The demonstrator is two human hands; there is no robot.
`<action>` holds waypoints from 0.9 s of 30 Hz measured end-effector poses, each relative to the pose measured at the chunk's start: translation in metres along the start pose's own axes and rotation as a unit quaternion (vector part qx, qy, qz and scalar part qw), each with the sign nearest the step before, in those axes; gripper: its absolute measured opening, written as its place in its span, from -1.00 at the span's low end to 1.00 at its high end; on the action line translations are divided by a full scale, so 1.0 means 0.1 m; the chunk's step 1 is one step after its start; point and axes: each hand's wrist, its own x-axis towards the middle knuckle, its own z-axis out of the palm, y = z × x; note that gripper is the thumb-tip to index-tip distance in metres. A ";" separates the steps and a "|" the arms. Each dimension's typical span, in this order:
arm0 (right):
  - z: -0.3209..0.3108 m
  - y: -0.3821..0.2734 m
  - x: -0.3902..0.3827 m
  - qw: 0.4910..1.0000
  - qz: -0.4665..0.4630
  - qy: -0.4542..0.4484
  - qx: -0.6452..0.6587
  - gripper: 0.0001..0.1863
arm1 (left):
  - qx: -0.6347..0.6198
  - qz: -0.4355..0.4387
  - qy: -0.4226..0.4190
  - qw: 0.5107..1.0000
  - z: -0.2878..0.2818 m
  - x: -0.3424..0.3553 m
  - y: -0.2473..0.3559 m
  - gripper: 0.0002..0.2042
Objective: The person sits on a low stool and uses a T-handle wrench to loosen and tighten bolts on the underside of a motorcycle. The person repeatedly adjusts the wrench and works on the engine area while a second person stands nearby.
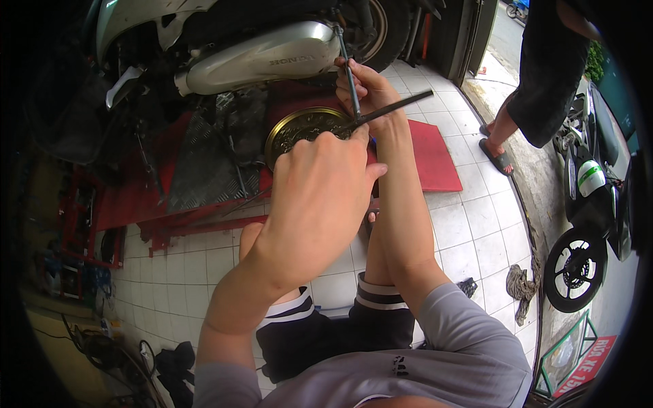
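Beside one silver engine cover point(265, 62) on a motorbike, two bare hands are gathered around one T-shaped wrench with a shaft point(351, 85) and a dark crossbar point(405, 104). The wrench's upper end reaches the rear of the cover, near one wheel point(382, 30); whether it is seated on a fastener, I cannot tell. The right hand point(371, 94) holds the shaft narrowly between thumb and fingers, partway along. The left hand point(316, 194) is back-up in front, one finger stretched to the corner where shaft and bar meet; its other fingers are hidden, so I cannot tell how tightly it grips. Just beyond its knuckles sits one round, gold-rimmed tray point(306, 113) with many small pieces inside, too small and dim to count. Under the bike lies one red platform point(430, 158) bearing one dark tread plate point(212, 160), above white floor tiles point(469, 221). To the right, one other person's two legs end in two dark sandals point(500, 158). Nearby are one crumpled rag point(522, 287), one second motorbike point(590, 177) showing one black wheel point(577, 270), and one red sign panel point(588, 364) against a green frame.
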 end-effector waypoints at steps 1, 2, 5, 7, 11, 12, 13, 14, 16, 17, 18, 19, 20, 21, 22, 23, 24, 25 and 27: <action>0.01 0.00 0.02 1.000 -0.002 -0.008 0.009 -0.77 | -0.001 -0.011 0.023 1.000 0.02 0.03 -0.01 -0.62; 0.01 0.00 0.02 1.000 -0.003 -0.017 0.018 -0.77 | -0.002 -0.022 0.045 0.999 0.06 0.07 -0.02 -0.65; 0.01 -0.03 0.03 0.999 -0.015 -0.015 0.024 -0.79 | -0.087 -0.036 0.121 0.988 0.16 0.20 -0.08 -0.71; 0.05 -0.02 0.02 0.999 -0.034 0.006 0.013 -0.78 | -0.165 -0.031 0.183 0.969 0.24 0.25 -0.12 -0.75; 0.24 -0.05 -0.11 0.997 0.008 0.071 -0.013 -0.73 | -0.257 0.003 0.273 0.927 0.32 0.30 -0.17 -0.84; 0.27 -0.09 -0.15 0.998 0.026 0.036 -0.037 -0.73 | -0.267 0.013 0.283 0.921 0.31 0.31 -0.17 -0.84; 0.28 -0.16 -0.21 0.997 0.044 0.005 -0.063 -0.74 | -0.223 0.023 0.304 0.926 0.29 0.33 -0.15 -0.82; 0.28 -0.20 -0.24 0.994 0.062 -0.028 -0.089 -0.74 | -0.178 0.032 0.324 0.929 0.26 0.34 -0.11 -0.79; 0.24 -0.17 -0.24 0.996 0.055 0.011 -0.066 -0.76 | -0.093 0.060 0.332 0.937 0.28 0.36 -0.05 -0.72; 0.25 -0.16 -0.26 0.997 0.065 0.015 -0.039 -0.76 | -0.053 0.078 0.321 0.943 0.32 0.37 0.00 -0.68; 0.27 -0.15 -0.27 0.997 0.075 0.020 -0.013 -0.75 | -0.022 0.092 0.281 0.955 0.38 0.36 0.03 -0.64; 0.30 -0.10 -0.24 0.991 0.048 0.071 -0.103 -0.75 | 0.009 0.107 0.239 0.965 0.42 0.34 0.06 -0.61; 0.26 -0.12 -0.23 0.995 0.065 0.032 -0.075 -0.75 | 0.039 0.070 0.176 0.981 0.42 0.25 0.08 -0.60; 0.21 -0.15 -0.20 0.995 0.082 -0.007 -0.047 -0.75 | 0.068 0.031 0.112 0.991 0.40 0.13 0.11 -0.60; 0.20 -0.19 -0.21 0.994 0.096 -0.044 -0.023 -0.74 | 0.095 -0.002 0.049 0.994 0.37 0.06 0.14 -0.59; 0.18 -0.20 -0.20 0.996 0.071 -0.042 -0.021 -0.73 | 0.055 -0.063 -0.004 0.996 0.33 0.05 0.14 -0.52; 0.16 -0.21 -0.21 0.997 0.061 -0.033 -0.032 -0.72 | 0.033 -0.084 0.027 0.996 0.26 0.06 0.15 -0.50; 0.18 -0.20 -0.21 0.997 0.053 -0.026 -0.040 -0.70 | 0.013 -0.109 0.058 0.992 0.18 0.08 0.16 -0.48; 0.23 -0.15 -0.22 0.997 0.058 0.006 -0.043 -0.67 | -0.076 -0.109 0.129 0.983 0.13 0.12 0.15 -0.42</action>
